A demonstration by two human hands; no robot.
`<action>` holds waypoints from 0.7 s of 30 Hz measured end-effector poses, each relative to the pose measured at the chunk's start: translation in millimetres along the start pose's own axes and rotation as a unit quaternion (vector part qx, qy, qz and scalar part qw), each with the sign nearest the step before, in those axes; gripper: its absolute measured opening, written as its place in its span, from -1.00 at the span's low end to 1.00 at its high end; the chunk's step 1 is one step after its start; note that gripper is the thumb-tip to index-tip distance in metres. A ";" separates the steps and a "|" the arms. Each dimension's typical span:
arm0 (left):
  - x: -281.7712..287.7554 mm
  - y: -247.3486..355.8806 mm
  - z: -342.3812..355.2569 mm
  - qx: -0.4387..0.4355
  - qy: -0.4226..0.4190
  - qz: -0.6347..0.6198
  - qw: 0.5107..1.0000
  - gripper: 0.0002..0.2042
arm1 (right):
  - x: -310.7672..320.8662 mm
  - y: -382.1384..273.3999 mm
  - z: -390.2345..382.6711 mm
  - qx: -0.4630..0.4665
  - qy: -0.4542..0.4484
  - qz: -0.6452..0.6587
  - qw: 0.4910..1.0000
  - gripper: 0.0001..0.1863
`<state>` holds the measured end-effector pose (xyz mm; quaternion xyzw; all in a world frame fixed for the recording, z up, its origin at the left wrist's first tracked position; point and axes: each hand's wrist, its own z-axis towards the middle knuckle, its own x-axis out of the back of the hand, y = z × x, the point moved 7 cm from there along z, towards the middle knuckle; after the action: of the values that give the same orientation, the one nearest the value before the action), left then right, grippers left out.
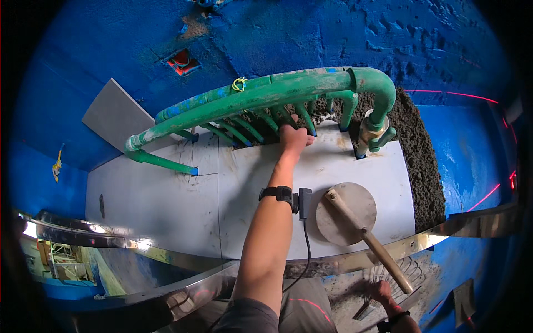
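My left hand [294,139] reaches in among the thin uprights of a green pipe assembly [261,94]. Its fingers are curled, partly behind the pipes near the mortar, and what they hold, if anything, is hidden. Pale grey tiles [261,183] lie under the left forearm. At the lower right, low beyond the metal rim, my right hand [381,291] is closed round what looks like a small trowel [363,309]. A round flat tool with a long wooden handle [383,258] rests on the tiles, its handle jutting over the rim.
Dark wet mortar [425,172] borders the tiles on the right. A loose grey tile [119,119] leans at the blue wall [266,33]. A shiny metal rim [322,266] curves along the near side. A valve [383,139] stands at the pipe's right end. Red laser lines cross the right.
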<state>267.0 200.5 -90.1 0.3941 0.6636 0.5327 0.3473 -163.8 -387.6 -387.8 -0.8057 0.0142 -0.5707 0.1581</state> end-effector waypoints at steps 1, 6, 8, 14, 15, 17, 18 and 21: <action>3.9 -1.6 -0.3 0.003 0.012 0.008 1.000 -0.42 | 7.3 -7.6 0.9 0.015 -0.001 -0.007 1.000 -0.48; 17.4 -5.3 -1.1 0.004 0.034 -0.013 0.999 -0.53 | 45.6 -41.0 20.7 -0.102 -0.144 0.087 0.981 -0.48; 15.1 -9.5 -16.4 0.016 0.071 0.066 0.995 -0.59 | 39.5 -33.5 18.1 -0.123 -0.147 0.087 0.978 -0.49; 4.8 13.9 -66.2 -0.221 0.143 0.355 0.897 -0.54 | 31.1 -24.9 15.7 -0.060 -0.132 0.083 0.986 -0.53; 5.4 12.3 -62.3 -0.272 0.125 0.358 0.885 -0.51 | 30.5 -26.7 18.0 -0.063 -0.141 0.084 0.984 -0.52; 4.5 6.6 -46.5 -0.252 0.061 0.352 0.900 -0.39 | 27.6 -25.2 18.0 -0.076 -0.158 0.087 0.981 -0.50; 3.5 13.1 -38.4 -0.252 0.057 0.349 0.901 -0.39 | 26.5 -22.7 17.1 -0.088 -0.165 0.088 0.978 -0.49; -13.6 2.2 -13.9 -0.115 -0.081 0.414 0.899 -0.32 | 24.6 -15.0 14.1 -0.122 -0.185 0.091 0.971 -0.46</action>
<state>261.2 182.6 -84.8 0.6327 0.3440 0.6670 0.1910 -144.6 -375.0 -365.5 -0.9057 0.1273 -0.3890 0.1100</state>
